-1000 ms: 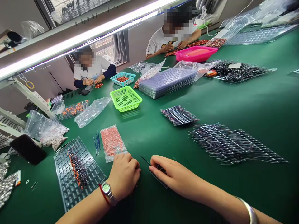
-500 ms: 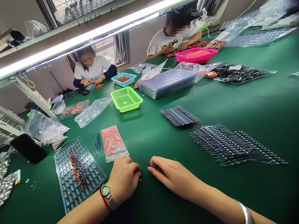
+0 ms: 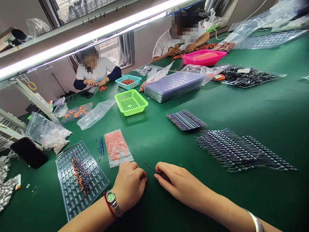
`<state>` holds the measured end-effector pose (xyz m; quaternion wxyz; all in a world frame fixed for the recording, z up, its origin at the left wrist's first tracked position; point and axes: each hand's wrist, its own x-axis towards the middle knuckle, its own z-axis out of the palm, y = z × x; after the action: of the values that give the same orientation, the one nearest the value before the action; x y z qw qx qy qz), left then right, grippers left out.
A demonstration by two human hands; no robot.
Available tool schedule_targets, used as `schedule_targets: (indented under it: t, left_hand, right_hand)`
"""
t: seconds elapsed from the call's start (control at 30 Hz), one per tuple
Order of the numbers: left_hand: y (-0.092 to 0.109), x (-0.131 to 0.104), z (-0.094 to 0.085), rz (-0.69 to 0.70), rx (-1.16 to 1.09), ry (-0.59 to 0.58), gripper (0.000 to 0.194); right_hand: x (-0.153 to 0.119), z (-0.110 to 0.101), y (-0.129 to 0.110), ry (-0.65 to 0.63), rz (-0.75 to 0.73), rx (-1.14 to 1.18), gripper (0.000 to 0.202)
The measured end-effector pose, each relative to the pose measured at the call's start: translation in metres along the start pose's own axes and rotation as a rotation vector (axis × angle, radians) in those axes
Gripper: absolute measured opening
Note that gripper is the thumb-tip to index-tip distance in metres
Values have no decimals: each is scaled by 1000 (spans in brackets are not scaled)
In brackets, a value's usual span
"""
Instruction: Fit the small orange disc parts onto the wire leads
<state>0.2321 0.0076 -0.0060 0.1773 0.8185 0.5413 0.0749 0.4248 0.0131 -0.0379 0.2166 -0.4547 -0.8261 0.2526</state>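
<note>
My left hand [image 3: 131, 181] is closed in a pinch low over the green table, its fingertips turned inward. A tiny orange-red bit shows at the fingertips; the rest of what they hold is hidden. Facing it, my right hand [image 3: 177, 180] is wrapped round a thin, dark pointed tool [image 3: 150, 166], whose tip points up and left, apart from the left hand. Beyond the left hand lies a clear bag of small orange-red pieces [image 3: 117, 145]. Left of that hand, a clear compartment tray [image 3: 98, 172] bears a row of small orange and black parts with wires [image 3: 80, 172].
Strips of wired black parts [image 3: 224, 148] lie at right. Farther back are a green basket [image 3: 131, 111], stacked clear trays [image 3: 173, 85] and a pink tray [image 3: 204, 61]. A phone [image 3: 29, 153] leans at left. Two people work across the table under a lamp [image 3: 91, 40].
My left hand has shifted very slightly right, and the orange-red bits at its fingertips show less. My right hand keeps its grip on the pointed tool, almost in place.
</note>
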Motion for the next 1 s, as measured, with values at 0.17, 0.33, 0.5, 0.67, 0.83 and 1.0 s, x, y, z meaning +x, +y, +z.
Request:
schedule_targets:
  t: [0.17, 0.33, 0.5, 0.67, 0.83, 1.0]
  left_hand:
    - [1, -2, -1, -8, -26, -9, 5]
    - [0, -2, -1, -17, -51, -19, 5]
    - [0, -2, -2, -22, -68, -20, 7]
    - [-2, -3, -1, -30, -82, -18, 8]
    - [-3, -3, -1, -24, -91, -16, 8]
    - [-3, -3, 0, -9, -88, -13, 8]
  right_hand:
    - [0, -1, 0, -3, 15, 8, 15]
    - [0, -2, -1, -10, 14, 7, 16]
    - [0, -2, -2, -15, 7, 7, 19]
    - [1, 0, -1, -8, 0, -5, 20]
    - [1, 1, 0, -7, -3, -20, 22]
    - [0, 0, -1, -15, -1, -23, 20]
